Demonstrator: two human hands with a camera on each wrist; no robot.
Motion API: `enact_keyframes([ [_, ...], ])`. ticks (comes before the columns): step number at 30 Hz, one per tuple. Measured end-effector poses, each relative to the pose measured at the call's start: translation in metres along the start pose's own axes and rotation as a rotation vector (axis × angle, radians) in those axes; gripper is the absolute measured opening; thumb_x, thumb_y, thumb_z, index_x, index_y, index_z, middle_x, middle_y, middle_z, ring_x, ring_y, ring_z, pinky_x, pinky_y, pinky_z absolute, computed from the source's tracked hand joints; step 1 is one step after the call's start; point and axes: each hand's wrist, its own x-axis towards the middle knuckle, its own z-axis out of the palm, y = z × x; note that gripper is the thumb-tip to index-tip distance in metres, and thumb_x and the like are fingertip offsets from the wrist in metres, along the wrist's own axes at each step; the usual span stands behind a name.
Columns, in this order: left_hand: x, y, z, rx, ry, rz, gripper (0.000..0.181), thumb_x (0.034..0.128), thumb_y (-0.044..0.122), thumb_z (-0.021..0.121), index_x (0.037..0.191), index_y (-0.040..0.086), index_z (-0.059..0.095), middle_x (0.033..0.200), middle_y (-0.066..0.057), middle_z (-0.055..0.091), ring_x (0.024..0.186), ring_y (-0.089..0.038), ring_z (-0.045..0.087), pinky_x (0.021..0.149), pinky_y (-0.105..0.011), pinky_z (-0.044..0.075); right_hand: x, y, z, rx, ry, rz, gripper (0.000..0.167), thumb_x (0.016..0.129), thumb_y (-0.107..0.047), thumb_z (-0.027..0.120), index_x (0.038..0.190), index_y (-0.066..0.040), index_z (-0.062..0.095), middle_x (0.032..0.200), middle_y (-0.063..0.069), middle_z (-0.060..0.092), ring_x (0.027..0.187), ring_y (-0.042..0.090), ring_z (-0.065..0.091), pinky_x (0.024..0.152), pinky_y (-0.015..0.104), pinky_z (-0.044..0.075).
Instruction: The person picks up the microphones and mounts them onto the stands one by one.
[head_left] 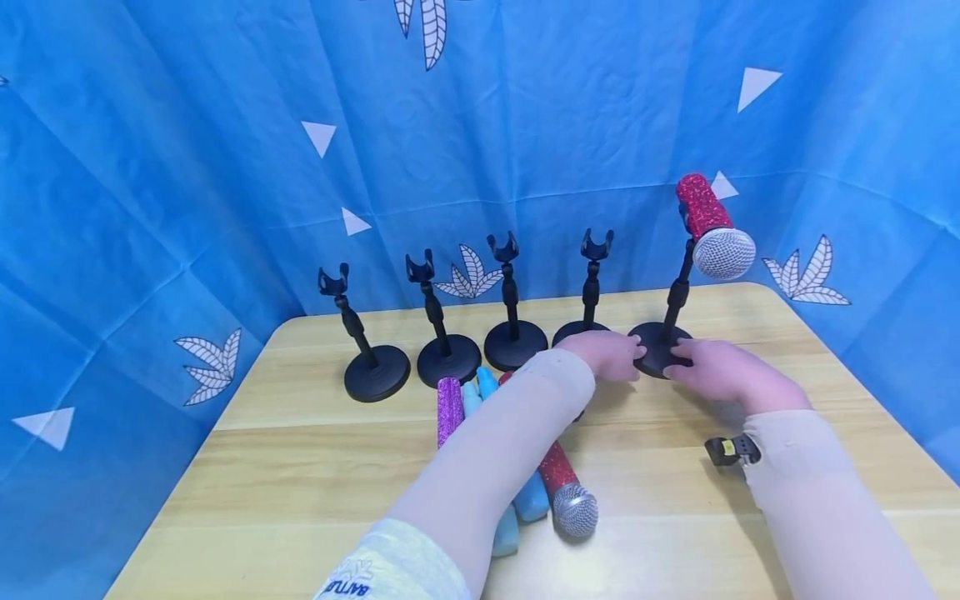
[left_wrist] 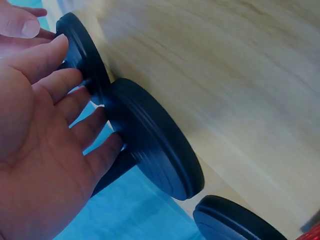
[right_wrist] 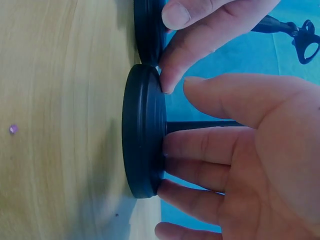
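A black microphone stand [head_left: 678, 292] at the right end of a row carries a red glitter microphone [head_left: 703, 208] with its silver mesh head tilted down. My left hand [head_left: 606, 353] reaches to the left side of its round base [right_wrist: 145, 130]. On the other side, my right hand [head_left: 731, 372] has its fingertips at the base's upper face. In both wrist views the fingers are extended or only slightly bent, touching bases without gripping. The neighbouring stand [head_left: 591, 287] has a bare clip, and its base is partly hidden behind my left hand.
More bare stands [head_left: 367, 358] continue the row leftward. A purple glitter microphone [head_left: 449, 408], blue ones [head_left: 531, 498] and a red one [head_left: 558, 471] lie partly under my left forearm. Behind the wooden table [head_left: 300, 475] hangs a blue curtain [head_left: 420, 150].
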Motion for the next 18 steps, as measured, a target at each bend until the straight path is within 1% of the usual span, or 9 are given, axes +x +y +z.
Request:
enact_keyframes([
  [5, 0.001, -0.004, 0.007, -0.008, 0.044, 0.017, 0.057, 0.1047, 0.047, 0.049, 0.157, 0.042, 0.028, 0.165, 0.023, 0.014, 0.148, -0.001, 0.019, 0.117, -0.026, 0.022, 0.001, -0.003, 0.0, -0.009, 0.009, -0.03, 0.054, 0.1, -0.031, 0.061, 0.137, 0.009, 0.055, 0.137, 0.037, 0.051, 0.126, 0.059, 0.045, 0.102, 0.069, 0.036],
  [8, 0.003, -0.007, 0.012, -0.006, 0.054, 0.022, 0.056, 0.1044, 0.048, 0.05, 0.157, 0.04, 0.032, 0.164, 0.021, 0.02, 0.147, -0.001, 0.021, 0.117, -0.025, 0.021, 0.001, -0.006, 0.001, -0.009, 0.021, -0.04, 0.05, 0.099, -0.029, 0.062, 0.134, 0.007, 0.06, 0.133, 0.035, 0.055, 0.125, 0.058, 0.048, 0.101, 0.069, 0.037],
  [10, 0.001, -0.008, 0.013, -0.02, 0.054, 0.023, 0.057, 0.1041, 0.048, 0.05, 0.157, 0.039, 0.033, 0.162, 0.021, 0.025, 0.147, 0.0, 0.023, 0.117, -0.025, 0.021, 0.0, -0.009, 0.001, -0.01, 0.027, -0.04, 0.048, 0.099, -0.03, 0.062, 0.133, 0.005, 0.061, 0.133, 0.035, 0.056, 0.124, 0.058, 0.048, 0.1, 0.069, 0.038],
  [14, -0.006, -0.008, 0.012, -0.026, 0.05, 0.035, 0.058, 0.1038, 0.048, 0.051, 0.158, 0.037, 0.033, 0.159, 0.02, 0.033, 0.145, 0.001, 0.026, 0.117, -0.025, 0.023, -0.003, -0.014, -0.002, -0.008, 0.03, -0.038, 0.047, 0.099, -0.031, 0.062, 0.133, 0.002, 0.062, 0.135, 0.035, 0.054, 0.125, 0.058, 0.047, 0.1, 0.07, 0.037],
  [18, -0.012, -0.009, 0.008, -0.009, 0.032, 0.042, 0.059, 0.1036, 0.049, 0.051, 0.158, 0.037, 0.033, 0.158, 0.019, 0.034, 0.144, 0.0, 0.028, 0.116, -0.026, 0.023, -0.003, -0.016, -0.004, -0.006, 0.032, -0.053, 0.045, 0.099, -0.031, 0.063, 0.131, 0.001, 0.064, 0.133, 0.033, 0.056, 0.124, 0.057, 0.048, 0.1, 0.069, 0.038],
])
